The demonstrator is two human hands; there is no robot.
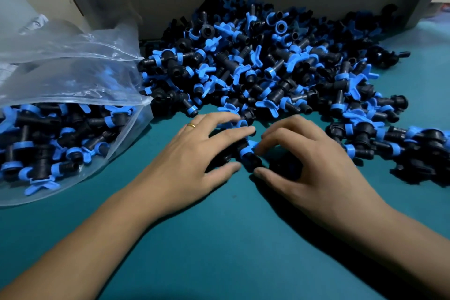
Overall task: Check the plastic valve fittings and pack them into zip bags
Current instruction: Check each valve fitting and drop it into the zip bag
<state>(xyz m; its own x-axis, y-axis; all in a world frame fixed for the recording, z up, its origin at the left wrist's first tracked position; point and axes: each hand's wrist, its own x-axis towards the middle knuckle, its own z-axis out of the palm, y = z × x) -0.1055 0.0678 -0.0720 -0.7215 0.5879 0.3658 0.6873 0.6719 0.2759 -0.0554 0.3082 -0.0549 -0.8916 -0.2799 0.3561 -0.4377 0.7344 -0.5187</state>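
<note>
Both hands at mid-frame on the green table (pixel 231 238). Left hand (pixel 194 153), fingers curled over a black-and-blue fitting (pixel 246 153); right hand (pixel 309 153), fingertips pinching its blue collar, thumb low beside the black body. Loose heap of fittings (pixel 267 63) just above, across upper centre and right. Open zip bag (pixel 73 75) at left, partly filled. Probably light, rigid, somewhat slick plastic; likely best gripped on the black barrel, not the thin blue wings.

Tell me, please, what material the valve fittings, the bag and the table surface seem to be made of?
Valve fittings: likely moulded hard plastic, matte black bodies with blue handles and rings. Bag: thin clear plastic film, glossy and creased, its contents showing through. Table surface: smooth matte teal sheet, perhaps a rubber or vinyl mat; cannot tell.
</note>
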